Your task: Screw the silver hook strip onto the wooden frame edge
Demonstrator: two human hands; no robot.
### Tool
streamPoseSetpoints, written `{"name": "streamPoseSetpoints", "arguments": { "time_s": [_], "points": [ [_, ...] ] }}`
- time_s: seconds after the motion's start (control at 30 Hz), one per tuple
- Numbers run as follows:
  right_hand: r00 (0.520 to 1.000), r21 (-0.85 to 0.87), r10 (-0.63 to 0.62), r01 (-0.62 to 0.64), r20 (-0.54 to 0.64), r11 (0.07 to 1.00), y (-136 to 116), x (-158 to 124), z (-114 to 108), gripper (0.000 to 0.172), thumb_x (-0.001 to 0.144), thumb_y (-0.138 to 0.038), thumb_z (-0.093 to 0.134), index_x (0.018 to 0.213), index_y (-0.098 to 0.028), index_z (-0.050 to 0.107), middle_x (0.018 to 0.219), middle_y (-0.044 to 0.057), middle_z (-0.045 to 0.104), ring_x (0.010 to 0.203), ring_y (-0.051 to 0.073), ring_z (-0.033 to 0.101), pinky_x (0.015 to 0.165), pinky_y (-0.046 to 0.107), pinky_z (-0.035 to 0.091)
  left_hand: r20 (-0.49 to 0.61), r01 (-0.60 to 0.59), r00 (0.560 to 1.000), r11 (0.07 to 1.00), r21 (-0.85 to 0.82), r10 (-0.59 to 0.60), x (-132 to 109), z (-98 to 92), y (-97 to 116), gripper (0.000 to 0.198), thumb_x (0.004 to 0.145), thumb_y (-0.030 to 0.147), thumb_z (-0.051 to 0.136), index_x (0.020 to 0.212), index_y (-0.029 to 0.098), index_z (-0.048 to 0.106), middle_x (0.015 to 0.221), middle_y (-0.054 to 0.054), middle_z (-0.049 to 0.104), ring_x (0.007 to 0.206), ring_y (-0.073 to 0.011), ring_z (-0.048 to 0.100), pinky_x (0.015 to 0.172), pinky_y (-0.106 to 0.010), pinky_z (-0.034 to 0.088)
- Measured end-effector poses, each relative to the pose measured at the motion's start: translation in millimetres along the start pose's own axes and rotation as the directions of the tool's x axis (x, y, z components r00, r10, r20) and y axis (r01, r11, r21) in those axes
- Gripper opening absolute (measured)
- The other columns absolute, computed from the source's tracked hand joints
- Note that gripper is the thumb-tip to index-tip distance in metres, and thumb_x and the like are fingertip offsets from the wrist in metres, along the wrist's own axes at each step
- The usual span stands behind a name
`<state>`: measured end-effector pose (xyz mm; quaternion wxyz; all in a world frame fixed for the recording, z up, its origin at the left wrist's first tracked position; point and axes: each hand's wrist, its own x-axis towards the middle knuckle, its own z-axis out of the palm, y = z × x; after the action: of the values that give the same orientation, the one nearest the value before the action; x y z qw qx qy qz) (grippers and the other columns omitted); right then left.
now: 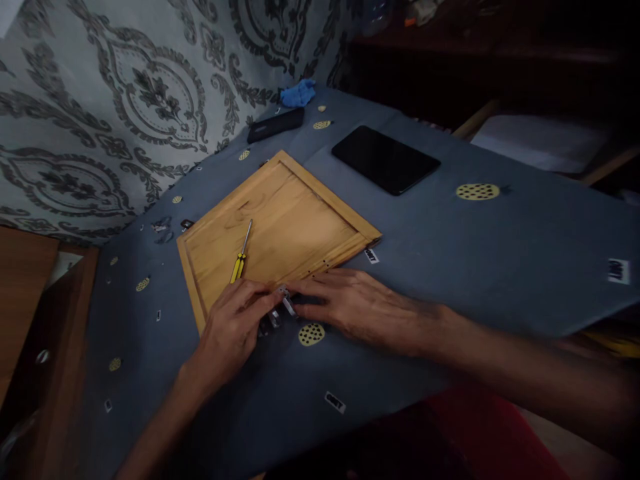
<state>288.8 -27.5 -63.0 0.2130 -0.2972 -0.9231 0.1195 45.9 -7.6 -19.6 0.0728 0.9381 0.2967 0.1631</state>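
A small metal hinge (289, 304) sits at the near edge of a wooden panel (320, 230), around the middle of that edge. Its long axis runs slantwise: one end meets the panel's edge, the other points out over the tabletop (400, 360), toward its near edge and a little to the right. The right hand (357, 308) pinches it between thumb and index finger. The left hand (233, 323) is curled, its thumb tip touching the hinge's panel end; whether it grips anything underneath, I cannot tell. A second metal piece (273, 318) shows just beside the left fingers, lying roughly parallel to the hinge.

On the panel, a screwdriver (240, 263) with a yellow-and-black handle points its tip toward the panel's far corner, its handle end just by the left hand. Past the panel's far right edge, a black tablet (386, 160) lies flat near the tabletop's far right edge. Along the wall edge are a dark case (276, 125) and, at the far corner, a blue cloth (299, 93).
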Motion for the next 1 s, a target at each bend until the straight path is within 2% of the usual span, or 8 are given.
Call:
{"name": "streamPoseSetpoints", "arguments": {
  "time_s": [0.27, 0.47, 0.73, 1.0],
  "points": [
    [1.000, 0.009, -0.008, 0.008, -0.009, 1.000, 0.2, 1.0, 0.0, 0.034, 0.089, -0.006, 0.062, 0.120, -0.019, 0.066, 0.139, 0.009, 0.061, 0.108, 0.023, 0.066, 0.085, 0.037, 0.057, 0.016, 0.053, 0.999, 0.997, -0.056, -0.052, 7.2, 0.1, 5.5, 0.031, 0.098, 0.007, 0.045, 0.121, 0.017, 0.064, 0.102, -0.007, 0.065, 0.096, -0.0158, 0.062, 0.083, -0.028, 0.054],
    [1.000, -0.009, 0.003, -0.003, 0.005, 1.000, 0.0, 0.0, -0.8, 0.042, 0.085, -0.002, 0.063, 0.122, -0.021, 0.066, 0.138, 0.008, 0.061, 0.105, 0.021, 0.064, 0.084, 0.035, 0.055, 0.024, 0.066, 0.998, 0.994, -0.085, -0.064, 5.7, 0.5, 3.2, 0.035, 0.098, 0.006, 0.044, 0.121, 0.021, 0.067, 0.100, -0.006, 0.064, 0.095, -0.0157, 0.064, 0.080, -0.027, 0.054],
    [1.000, -0.001, 0.000, 0.000, 0.030, 1.000, -1.3, 1.1, -5.1, 0.041, 0.084, -0.002, 0.062, 0.122, -0.019, 0.066, 0.134, 0.008, 0.063, 0.094, 0.020, 0.063, 0.078, 0.034, 0.055, 0.017, 0.083, 0.997, 0.991, -0.102, -0.081, 1.3, 0.5, 1.5, 0.032, 0.099, 0.010, 0.046, 0.118, 0.022, 0.068, 0.099, -0.007, 0.064, 0.094, -0.0165, 0.063, 0.077, -0.029, 0.055],
    [1.000, 0.029, 0.008, -0.008, 0.005, 1.000, -2.2, 0.5, -3.0, 0.040, 0.086, -0.001, 0.059, 0.120, -0.020, 0.066, 0.130, 0.008, 0.065, 0.103, 0.023, 0.065, 0.081, 0.037, 0.056, 0.023, 0.104, 0.994, 0.986, -0.127, -0.102, 2.6, 1.0, 1.8, 0.032, 0.099, 0.010, 0.045, 0.116, 0.022, 0.069, 0.100, -0.007, 0.064, 0.093, -0.0162, 0.064, 0.076, -0.029, 0.055]
  ]
}}
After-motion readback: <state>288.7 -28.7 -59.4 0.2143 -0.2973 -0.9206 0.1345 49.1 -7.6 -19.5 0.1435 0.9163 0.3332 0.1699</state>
